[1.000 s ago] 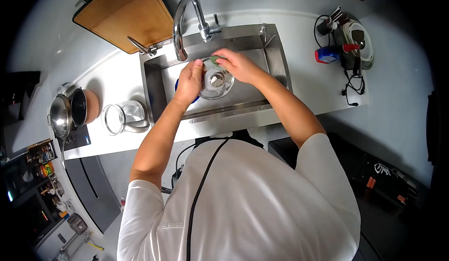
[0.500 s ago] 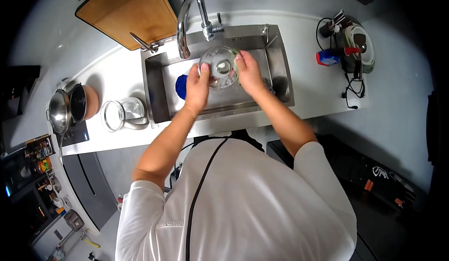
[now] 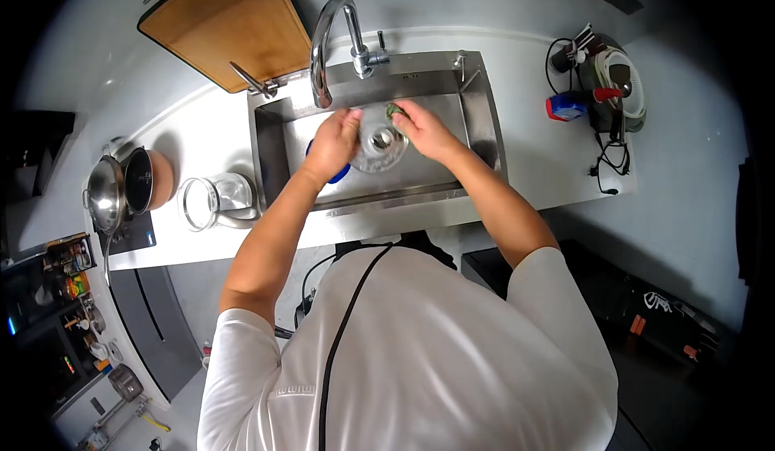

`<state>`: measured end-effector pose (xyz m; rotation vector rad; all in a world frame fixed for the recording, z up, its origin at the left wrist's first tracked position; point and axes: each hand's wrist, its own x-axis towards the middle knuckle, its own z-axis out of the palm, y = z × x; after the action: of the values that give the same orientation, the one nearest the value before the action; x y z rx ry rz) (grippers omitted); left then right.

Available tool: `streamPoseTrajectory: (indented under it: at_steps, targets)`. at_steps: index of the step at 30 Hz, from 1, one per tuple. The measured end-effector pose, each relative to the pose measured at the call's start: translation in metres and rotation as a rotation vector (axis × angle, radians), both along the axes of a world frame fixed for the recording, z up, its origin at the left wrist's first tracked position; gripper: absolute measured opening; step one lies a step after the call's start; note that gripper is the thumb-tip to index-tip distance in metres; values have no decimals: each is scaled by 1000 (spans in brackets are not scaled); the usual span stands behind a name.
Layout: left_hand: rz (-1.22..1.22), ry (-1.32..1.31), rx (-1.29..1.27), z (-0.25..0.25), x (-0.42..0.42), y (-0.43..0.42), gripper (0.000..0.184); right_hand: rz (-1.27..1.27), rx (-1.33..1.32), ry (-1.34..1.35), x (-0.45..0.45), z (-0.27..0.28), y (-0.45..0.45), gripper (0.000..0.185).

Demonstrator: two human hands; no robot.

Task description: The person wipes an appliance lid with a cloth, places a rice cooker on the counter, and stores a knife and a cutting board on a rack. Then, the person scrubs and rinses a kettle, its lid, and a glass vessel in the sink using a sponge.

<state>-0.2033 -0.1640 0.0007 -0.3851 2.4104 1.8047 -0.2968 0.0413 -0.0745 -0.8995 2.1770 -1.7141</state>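
Over the steel sink (image 3: 420,183) a clear round glass lid or bowl (image 3: 378,154) is held, its round middle facing up. My left hand (image 3: 333,142) grips its left edge, thumb on top. My right hand (image 3: 421,128) pinches a small green scrubbing pad (image 3: 394,112) against the upper right part of the glass. A blue round object (image 3: 340,174) lies in the sink, partly hidden behind my left hand. Just above the hands hangs the spout of the chrome faucet (image 3: 320,71); no water stream can be made out.
A glass jug (image 3: 214,201), a brown pot (image 3: 151,180) and a metal pan (image 3: 105,195) stand left of the sink. Behind, a wooden cutting board (image 3: 230,27) leans on the wall. At the right are a blue-red item (image 3: 567,106), a rack (image 3: 634,88) and black cables (image 3: 613,159).
Half a second ago the glass was tilted up nearer the faucet; now it is lower and flatter. The green pad has shifted to the upper edge of the glass with my right hand.
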Motion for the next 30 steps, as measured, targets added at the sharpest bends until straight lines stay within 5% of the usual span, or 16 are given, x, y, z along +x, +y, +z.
streamPoseTrajectory:
  at_steps: [4,10,17,26,30]
  targets:
    - [-111,-9,87,-10,5,2,38,167,241,134,-1,53,-19,29]
    - [-130,55,26,-17,0,-1,42,38,47,-40,18,40,0,25]
    - [-153,111,-172,-18,2,-3,50,197,251,20,21,51,7,30]
    - [502,68,208,-42,22,10,73,-56,123,315,42,55,-4,24]
    - [537,68,199,-26,19,14,67,-109,78,238,51,50,-8,23]
